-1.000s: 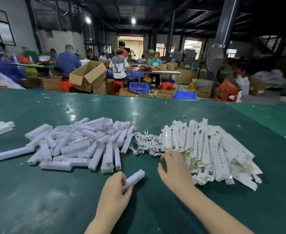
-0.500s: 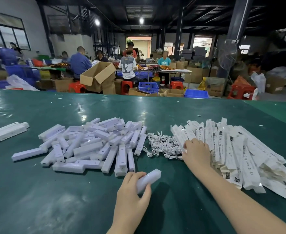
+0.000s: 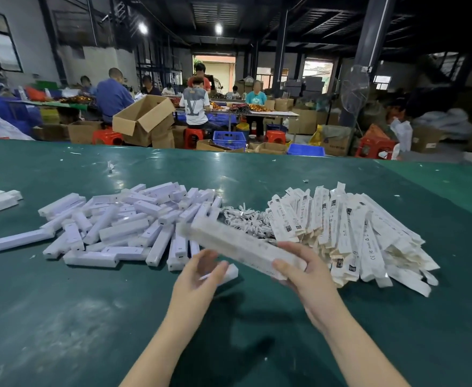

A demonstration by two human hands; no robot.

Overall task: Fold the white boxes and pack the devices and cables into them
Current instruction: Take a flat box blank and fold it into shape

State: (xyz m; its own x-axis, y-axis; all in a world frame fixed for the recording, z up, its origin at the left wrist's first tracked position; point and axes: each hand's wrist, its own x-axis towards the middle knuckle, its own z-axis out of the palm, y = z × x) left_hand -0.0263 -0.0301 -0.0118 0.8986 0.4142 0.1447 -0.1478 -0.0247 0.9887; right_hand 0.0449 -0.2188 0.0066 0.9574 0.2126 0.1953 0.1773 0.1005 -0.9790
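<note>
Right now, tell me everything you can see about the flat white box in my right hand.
The flat white box is a long, narrow carton that looks like thin card, still unfolded and blurred by motion, so any print is unreadable. It hangs above the green table, slanting from upper left down to lower right. The right hand grips its lower right end, thumb on top. The left hand, holding a white device, sits just below it; contact cannot be told.

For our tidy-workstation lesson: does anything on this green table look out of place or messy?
Small white scraps lie scattered on the green table, away from the three heaps. The devices, cables and flat boxes lie in loose, jumbled piles. Nothing looks damaged.
</note>
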